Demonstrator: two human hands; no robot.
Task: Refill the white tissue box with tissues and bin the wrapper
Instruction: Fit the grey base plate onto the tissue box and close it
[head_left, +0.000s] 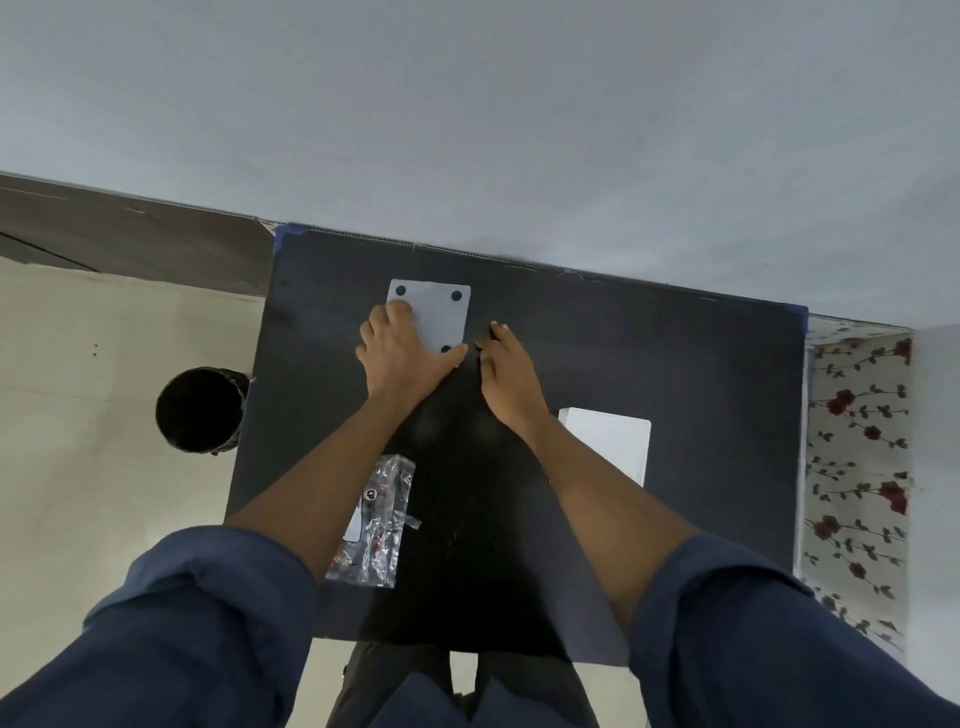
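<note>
I see the black desk (649, 374) filling most of my view, set against a plain grey wall, with pale floor to its left and a rose-patterned cloth (857, 467) along its right edge. On the floor just beside the desk's left edge stands a black bin (200, 410), its mouth open toward me. My rolled-up blue sleeves (197, 613) frame the bottom of the view. Near the desk's right side lies a white block (610, 441) that looks like the stack of tissues, partly hidden by my right forearm. The crinkled clear wrapper (379, 525) lies flat on the near left part of the desk, partly under my left forearm. At the far middle sits the white tissue box (434, 312), bottom up, with black round feet at its corners. My left hand (400, 348) is spread flat on it, fingers over its left edge and thumb along its near edge. My right hand (506, 374) rests just beside the box's right edge, fingers pressed together on the desk; I cannot tell whether it touches the box.
</note>
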